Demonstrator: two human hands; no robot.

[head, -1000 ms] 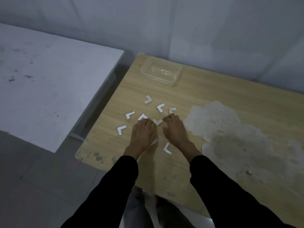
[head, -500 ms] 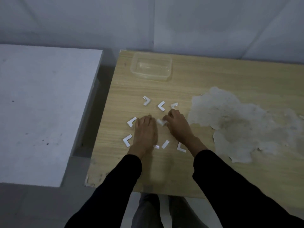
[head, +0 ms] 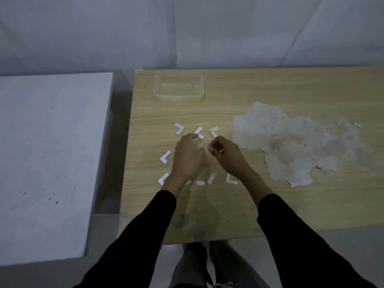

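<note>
Several small white L-shaped pieces lie on the wooden table (head: 270, 204), spread in a loose ring: one (head: 179, 128) at the far left, one (head: 199, 132) beside my left fingertips, one (head: 214, 130) to the right, others (head: 165, 157) (head: 231, 178) nearer me. My right hand (head: 226, 155) pinches a small white piece (head: 210, 148) between its fingertips in the middle of the ring. My left hand (head: 188, 157) hovers palm down right beside it, fingers loosely bent; whether it touches the piece is hidden. A clear plastic box (head: 178, 86) stands empty at the table's far left.
A large patch of peeled, worn surface (head: 291, 142) spreads over the table to the right of my hands. A grey-white table (head: 52, 163) stands to the left across a narrow gap. Walls close the far side.
The view has tilted so the table sits square. My right hand has lifted the small white piece off the table between its fingertips; my left hand stays beside it.
</note>
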